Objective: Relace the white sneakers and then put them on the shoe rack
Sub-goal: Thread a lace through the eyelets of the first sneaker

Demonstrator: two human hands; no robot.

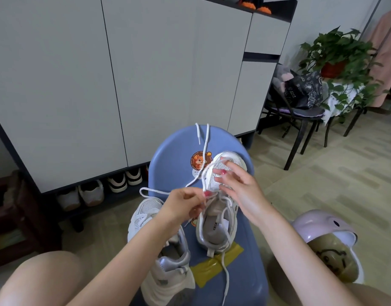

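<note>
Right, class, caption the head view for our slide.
Both hands lace a white sneaker on a blue chair.

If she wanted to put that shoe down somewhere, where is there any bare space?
The blue stool has a bare patch at its far left, between the squirrel sticker and its rim. The tiled floor lies open between the stool and the dark chair. The stool's near end is crowded: both sneakers, trailing lace and yellow tape.
</note>
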